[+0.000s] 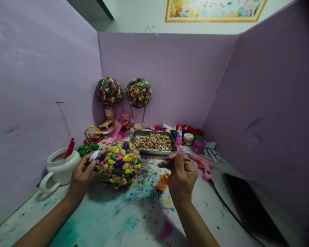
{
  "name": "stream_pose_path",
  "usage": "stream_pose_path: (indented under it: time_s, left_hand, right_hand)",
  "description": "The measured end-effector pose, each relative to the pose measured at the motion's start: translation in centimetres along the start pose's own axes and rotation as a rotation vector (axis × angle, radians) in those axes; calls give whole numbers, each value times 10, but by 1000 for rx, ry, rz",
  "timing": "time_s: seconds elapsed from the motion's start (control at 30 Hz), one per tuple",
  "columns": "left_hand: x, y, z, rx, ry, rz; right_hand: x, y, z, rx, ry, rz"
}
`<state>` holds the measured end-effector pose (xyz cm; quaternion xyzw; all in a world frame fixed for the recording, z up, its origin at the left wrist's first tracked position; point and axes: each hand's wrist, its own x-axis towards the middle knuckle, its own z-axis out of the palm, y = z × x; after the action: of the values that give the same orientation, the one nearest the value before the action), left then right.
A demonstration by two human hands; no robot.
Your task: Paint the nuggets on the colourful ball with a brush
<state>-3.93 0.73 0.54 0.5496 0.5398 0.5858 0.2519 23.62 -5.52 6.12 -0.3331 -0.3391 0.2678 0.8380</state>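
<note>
A ball covered in nut shells (119, 164), some painted green, yellow, purple, pink and orange and others bare tan, is at the middle left above the paint-stained table (123, 219). My left hand (81, 176) grips its left end, by a whitish patch, with thumb and fingers closed. A thin blue paintbrush (154, 158) is pinched in my right hand (182, 178), its tip pointing left towards the ball. Just left of that hand is a small orange paint bottle (163, 182). Whether the brush tip touches the ball I cannot tell.
Behind the ball, a metal tray (154, 152) holds shell pieces. Two finished-looking coloured balls (139, 92) stand at the back. A white pot (63, 168) is at left; a pink glue gun (204, 166), its cord and a black tablet-like slab (252, 209) are at right. Purple panels enclose three sides.
</note>
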Motion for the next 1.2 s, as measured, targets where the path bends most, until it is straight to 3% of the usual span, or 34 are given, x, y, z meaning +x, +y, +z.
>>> stream_pose_path:
  time_s: [0.1,0.33,0.5,0.63,0.8,1.2]
  left_hand:
    - [-1,1,-1,10,-3,11]
    - [-4,4,0,22,-8,27]
    - [-3,2,-1,24,-12,26]
    - [-3,4,-2,18,-16,11]
    - [-3,9,-3,1,-3,-21]
    - [1,0,-1,-92,11,-86]
  right_hand:
    - [-3,2,1,-11,11,-89]
    - [-29,18,6,-199,-300,-76]
    - [-35,26,4,-427,-326,7]
    - [-37,27,3,-491,-419,-70]
    - [-42,32,6,-605,-409,-113]
    - [-47,42,6,-511,-544,-4]
